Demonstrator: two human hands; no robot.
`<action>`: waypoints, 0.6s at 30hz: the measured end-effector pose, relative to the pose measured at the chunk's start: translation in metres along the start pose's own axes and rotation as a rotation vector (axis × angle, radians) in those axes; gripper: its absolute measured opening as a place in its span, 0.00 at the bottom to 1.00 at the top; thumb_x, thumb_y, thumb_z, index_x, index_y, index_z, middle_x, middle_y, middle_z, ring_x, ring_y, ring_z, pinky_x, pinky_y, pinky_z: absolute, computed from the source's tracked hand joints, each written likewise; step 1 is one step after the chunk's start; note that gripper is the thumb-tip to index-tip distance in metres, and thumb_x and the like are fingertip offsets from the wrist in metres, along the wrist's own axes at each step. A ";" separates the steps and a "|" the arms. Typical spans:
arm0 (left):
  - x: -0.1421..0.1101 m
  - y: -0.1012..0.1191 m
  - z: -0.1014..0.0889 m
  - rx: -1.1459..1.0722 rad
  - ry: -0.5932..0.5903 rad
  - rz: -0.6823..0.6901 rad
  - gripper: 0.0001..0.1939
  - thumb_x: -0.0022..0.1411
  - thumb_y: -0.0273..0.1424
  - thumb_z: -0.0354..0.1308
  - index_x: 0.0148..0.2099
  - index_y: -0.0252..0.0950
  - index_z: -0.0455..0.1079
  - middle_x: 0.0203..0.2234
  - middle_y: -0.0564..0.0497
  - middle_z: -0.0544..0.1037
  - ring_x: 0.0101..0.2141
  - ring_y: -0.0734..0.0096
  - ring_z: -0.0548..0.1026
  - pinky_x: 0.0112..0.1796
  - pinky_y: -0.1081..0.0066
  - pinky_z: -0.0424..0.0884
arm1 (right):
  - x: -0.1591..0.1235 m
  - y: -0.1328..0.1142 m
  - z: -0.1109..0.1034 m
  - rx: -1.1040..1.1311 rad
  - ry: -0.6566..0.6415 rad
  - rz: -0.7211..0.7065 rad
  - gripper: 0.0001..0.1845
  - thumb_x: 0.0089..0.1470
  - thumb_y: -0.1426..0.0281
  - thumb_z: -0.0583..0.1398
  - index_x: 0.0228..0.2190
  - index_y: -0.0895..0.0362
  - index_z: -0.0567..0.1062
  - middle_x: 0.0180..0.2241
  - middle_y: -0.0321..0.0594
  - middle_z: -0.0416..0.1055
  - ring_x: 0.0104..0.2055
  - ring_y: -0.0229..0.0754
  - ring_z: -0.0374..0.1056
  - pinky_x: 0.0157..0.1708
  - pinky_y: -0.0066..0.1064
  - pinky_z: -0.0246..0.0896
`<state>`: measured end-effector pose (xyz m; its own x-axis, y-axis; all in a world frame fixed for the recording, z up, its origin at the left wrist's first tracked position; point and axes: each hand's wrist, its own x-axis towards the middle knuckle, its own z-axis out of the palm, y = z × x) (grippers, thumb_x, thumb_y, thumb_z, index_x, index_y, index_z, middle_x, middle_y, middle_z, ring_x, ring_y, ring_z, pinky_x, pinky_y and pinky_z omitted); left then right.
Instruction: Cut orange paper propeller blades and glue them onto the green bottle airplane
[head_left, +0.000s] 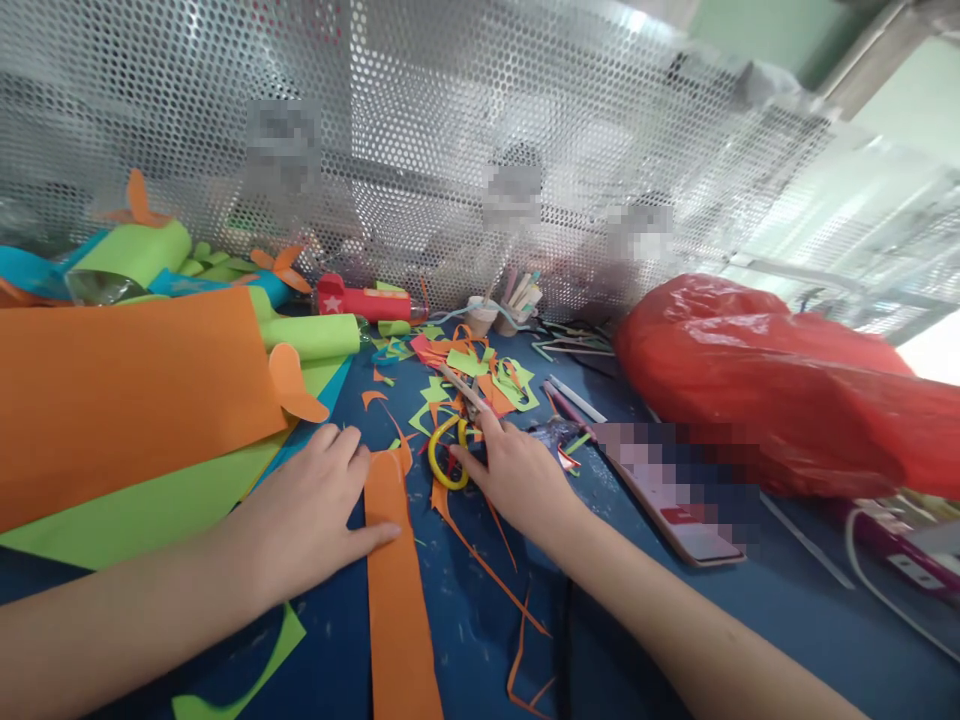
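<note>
The left hand (pixel 311 515), spread, has its thumb on one near orange strip (pixel 401 610); the right hand (pixel 521 475) touches one pair of scissors (pixel 435 460), grip unclear. Right lie one phone (pixel 679 500), one red bag (pixel 750 380); far, two cups (pixel 481 316). Perforated metal (pixel 420 120) backs the blue table (pixel 330 665).

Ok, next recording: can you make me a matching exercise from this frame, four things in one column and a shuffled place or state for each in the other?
Things:
1. scissors
2. orange strip
3. phone
4. red plastic bag

Places or states:
A. bulging, reaching the picture's right edge
B. under the thumb of the left hand
C. lying flat, screen up
D. yellow-handled, at the fingers of the right hand

Pairs: 1-D, 2-B, 3-C, 4-A
</note>
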<state>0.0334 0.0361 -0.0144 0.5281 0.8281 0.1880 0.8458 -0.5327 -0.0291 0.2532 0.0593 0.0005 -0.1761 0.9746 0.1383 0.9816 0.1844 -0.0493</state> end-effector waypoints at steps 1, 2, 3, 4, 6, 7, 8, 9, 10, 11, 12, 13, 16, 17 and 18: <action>0.002 0.000 -0.001 -0.037 -0.027 -0.009 0.30 0.58 0.50 0.52 0.45 0.26 0.74 0.45 0.32 0.72 0.47 0.40 0.69 0.43 0.51 0.70 | 0.000 0.001 0.000 0.005 -0.013 0.006 0.26 0.59 0.61 0.56 0.52 0.67 0.65 0.34 0.57 0.75 0.36 0.60 0.73 0.31 0.40 0.62; 0.002 -0.001 -0.001 -0.081 -0.046 -0.021 0.29 0.58 0.49 0.53 0.47 0.27 0.73 0.46 0.33 0.72 0.47 0.41 0.68 0.44 0.51 0.69 | 0.001 0.003 0.001 0.015 -0.023 0.014 0.25 0.59 0.60 0.57 0.51 0.65 0.65 0.33 0.54 0.76 0.35 0.59 0.74 0.29 0.38 0.61; 0.003 -0.001 -0.001 -0.128 -0.061 -0.033 0.29 0.58 0.48 0.54 0.49 0.27 0.71 0.46 0.34 0.71 0.48 0.42 0.68 0.45 0.51 0.68 | 0.002 0.004 0.001 0.029 -0.030 0.023 0.23 0.58 0.60 0.57 0.49 0.63 0.66 0.31 0.51 0.76 0.33 0.58 0.74 0.27 0.36 0.59; 0.003 -0.002 -0.001 -0.178 -0.074 -0.045 0.29 0.57 0.47 0.55 0.50 0.27 0.69 0.47 0.35 0.71 0.49 0.43 0.67 0.46 0.51 0.67 | 0.003 0.006 0.001 0.044 -0.036 0.036 0.22 0.57 0.60 0.58 0.48 0.61 0.67 0.30 0.48 0.76 0.32 0.56 0.74 0.26 0.34 0.58; 0.003 -0.002 -0.002 -0.283 -0.099 -0.066 0.28 0.55 0.44 0.57 0.52 0.30 0.66 0.47 0.37 0.71 0.49 0.44 0.66 0.48 0.51 0.65 | 0.005 0.009 0.000 0.082 -0.039 0.059 0.19 0.53 0.61 0.60 0.44 0.59 0.67 0.28 0.44 0.75 0.30 0.54 0.73 0.24 0.32 0.54; 0.003 -0.002 -0.002 -0.341 -0.109 -0.080 0.26 0.55 0.42 0.58 0.51 0.32 0.65 0.46 0.39 0.71 0.49 0.46 0.67 0.48 0.52 0.64 | 0.006 0.011 0.000 0.104 -0.040 0.064 0.19 0.52 0.61 0.61 0.42 0.58 0.67 0.27 0.43 0.75 0.30 0.53 0.73 0.24 0.31 0.52; 0.004 -0.002 -0.003 -0.408 -0.119 -0.097 0.23 0.54 0.39 0.59 0.50 0.34 0.64 0.45 0.41 0.72 0.48 0.48 0.67 0.46 0.54 0.65 | 0.006 0.012 0.000 0.130 -0.039 0.065 0.20 0.50 0.60 0.61 0.41 0.57 0.67 0.27 0.42 0.74 0.30 0.52 0.73 0.24 0.31 0.51; 0.005 -0.002 -0.005 -0.488 -0.136 -0.116 0.21 0.55 0.36 0.58 0.50 0.37 0.63 0.44 0.43 0.73 0.46 0.51 0.69 0.45 0.56 0.66 | 0.006 0.012 -0.001 0.159 -0.038 0.065 0.20 0.49 0.59 0.62 0.41 0.56 0.67 0.27 0.41 0.74 0.29 0.52 0.72 0.24 0.31 0.49; 0.007 -0.002 -0.006 -0.576 -0.157 -0.136 0.19 0.55 0.34 0.57 0.49 0.39 0.62 0.41 0.46 0.73 0.43 0.55 0.71 0.42 0.59 0.66 | 0.006 0.012 -0.001 0.192 -0.036 0.067 0.20 0.48 0.58 0.63 0.40 0.56 0.68 0.26 0.40 0.73 0.29 0.52 0.71 0.24 0.31 0.48; 0.009 -0.002 -0.007 -0.670 -0.182 -0.153 0.18 0.56 0.32 0.55 0.50 0.41 0.60 0.37 0.49 0.74 0.39 0.59 0.72 0.39 0.63 0.67 | 0.006 0.013 -0.001 0.229 -0.032 0.074 0.20 0.46 0.59 0.64 0.39 0.55 0.68 0.26 0.39 0.72 0.28 0.51 0.71 0.24 0.31 0.47; 0.012 -0.003 -0.008 -0.770 -0.205 -0.165 0.19 0.56 0.30 0.54 0.51 0.42 0.59 0.33 0.52 0.74 0.35 0.62 0.73 0.36 0.65 0.67 | 0.007 0.013 0.000 0.270 -0.024 0.087 0.20 0.44 0.60 0.65 0.38 0.55 0.68 0.25 0.37 0.71 0.28 0.50 0.70 0.24 0.30 0.46; 0.016 -0.003 -0.008 -0.873 -0.222 -0.176 0.21 0.56 0.30 0.54 0.52 0.42 0.58 0.30 0.55 0.73 0.33 0.64 0.73 0.35 0.67 0.67 | 0.007 0.013 0.000 0.318 -0.013 0.109 0.20 0.43 0.61 0.65 0.37 0.54 0.68 0.24 0.36 0.69 0.27 0.49 0.69 0.24 0.30 0.46; 0.029 -0.008 -0.011 -1.203 -0.222 -0.275 0.29 0.53 0.31 0.59 0.56 0.38 0.56 0.28 0.55 0.75 0.32 0.64 0.75 0.35 0.68 0.69 | 0.012 0.016 0.002 0.511 0.033 0.204 0.18 0.40 0.66 0.66 0.34 0.53 0.67 0.22 0.32 0.66 0.26 0.45 0.66 0.24 0.29 0.46; 0.034 -0.010 -0.012 -1.317 -0.214 -0.329 0.30 0.51 0.32 0.61 0.56 0.36 0.57 0.30 0.53 0.77 0.35 0.63 0.76 0.37 0.68 0.70 | 0.014 0.018 0.002 0.600 0.039 0.240 0.17 0.40 0.66 0.65 0.34 0.53 0.66 0.22 0.31 0.65 0.25 0.43 0.65 0.24 0.29 0.48; 0.038 -0.012 -0.014 -1.416 -0.208 -0.378 0.29 0.50 0.32 0.62 0.55 0.35 0.61 0.33 0.51 0.78 0.38 0.62 0.77 0.39 0.68 0.71 | 0.017 0.019 0.002 0.701 0.035 0.275 0.17 0.41 0.66 0.65 0.34 0.53 0.66 0.22 0.31 0.65 0.25 0.42 0.65 0.23 0.28 0.50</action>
<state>0.0424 0.0719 0.0066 0.4027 0.8978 -0.1782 0.2207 0.0937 0.9708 0.2687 0.0791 0.0002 0.0827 0.9947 0.0603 0.7113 -0.0165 -0.7027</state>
